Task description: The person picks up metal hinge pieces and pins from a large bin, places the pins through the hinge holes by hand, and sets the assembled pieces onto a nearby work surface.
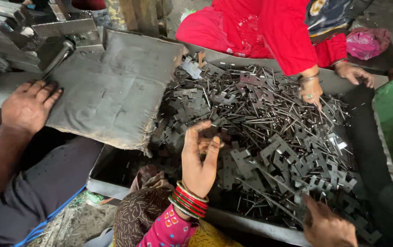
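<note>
The left hand (29, 105) is laid flat, fingers spread and empty, on the worn grey padded cloth (114, 91) at the far left edge of the shallow metal tray (109, 186), seemingly to steady it. The right hand (329, 226) is sunk into the heap of dark flat stamped metal pieces and thin rods (269, 137) at the tray's near right corner; its grip cannot be told. A co-worker's bangled hand (199, 158) is raised over the near edge, fingers curled.

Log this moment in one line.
left hand flat on grey pad | right hand on metal parts in tray | bangled hand raised over parts
</note>
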